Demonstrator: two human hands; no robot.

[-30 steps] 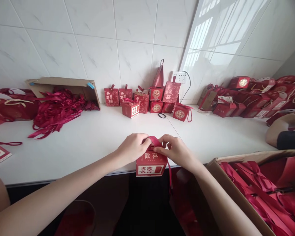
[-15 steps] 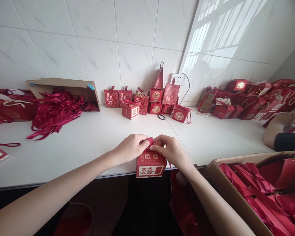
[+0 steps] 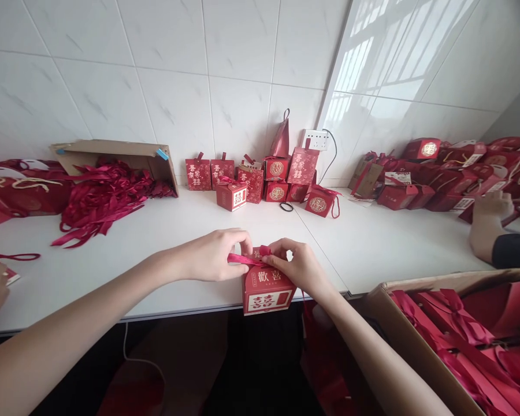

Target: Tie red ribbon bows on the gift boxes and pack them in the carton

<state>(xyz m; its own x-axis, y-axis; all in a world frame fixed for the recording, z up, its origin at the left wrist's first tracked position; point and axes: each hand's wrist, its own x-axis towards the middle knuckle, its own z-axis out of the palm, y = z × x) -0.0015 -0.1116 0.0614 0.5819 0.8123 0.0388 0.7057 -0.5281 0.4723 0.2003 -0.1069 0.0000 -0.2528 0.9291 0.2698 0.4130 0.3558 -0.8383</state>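
Observation:
A red gift box with gold characters and a white label sits at the front edge of the white table. My left hand is closed on one end of a dark pink ribbon and holds it out to the left of the box top. Over the box's top right, my right hand pinches the same ribbon, with a small loop of it standing up by the fingertips. Part of the box top is hidden behind my fingers.
Several finished-looking red boxes stand along the tiled wall. Loose ribbons spill from a tipped carton at left. Right of me is a carton of ribboned boxes. Other people's hands show at both sides.
My left hand has moved left from the box top, drawing a ribbon end out with it. My right hand stays at the ribbon. Another person's hand has appeared at the far left.

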